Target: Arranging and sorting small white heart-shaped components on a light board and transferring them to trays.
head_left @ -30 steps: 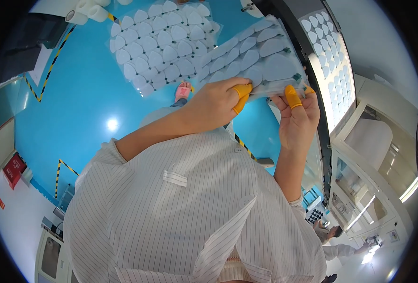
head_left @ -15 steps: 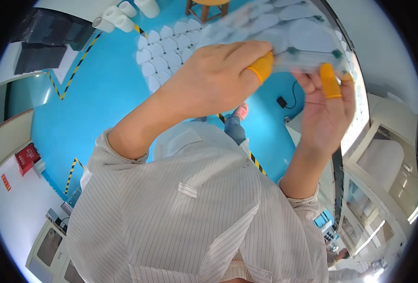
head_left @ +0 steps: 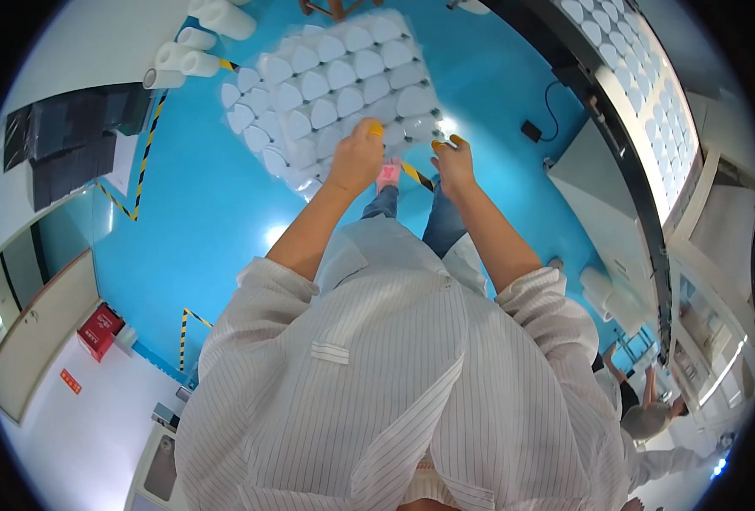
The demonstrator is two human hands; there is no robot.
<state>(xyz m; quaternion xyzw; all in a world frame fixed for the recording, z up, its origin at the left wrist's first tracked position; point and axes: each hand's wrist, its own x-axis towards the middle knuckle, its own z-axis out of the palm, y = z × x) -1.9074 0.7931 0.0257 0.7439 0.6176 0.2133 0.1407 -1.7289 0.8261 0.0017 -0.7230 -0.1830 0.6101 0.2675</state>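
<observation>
I hold a clear plastic tray (head_left: 326, 85) out in front of me over the blue floor. It is filled with several rows of white rounded, pointed pieces. My left hand (head_left: 356, 160) grips the tray's near edge, and a yellow finger cover shows on one fingertip. My right hand (head_left: 456, 163) pinches the near right corner of the same tray, also with a yellow finger cover. Both forearms reach out of the sleeves of a white striped coat (head_left: 377, 375). The tray hides part of my legs and pink shoes below it.
White rolls (head_left: 198, 38) lie at the far left beside dark mats (head_left: 71, 140) and yellow-black floor tape (head_left: 143, 162). A rack with more white-piece trays (head_left: 641, 94) runs along the right. A black adapter (head_left: 531, 130) lies on the floor. Another person (head_left: 641, 417) stands at lower right.
My arms have stretched out, so the tray sits farther from my head and looks smaller. It has shifted from upper right toward the upper middle. Both hands keep their hold.
</observation>
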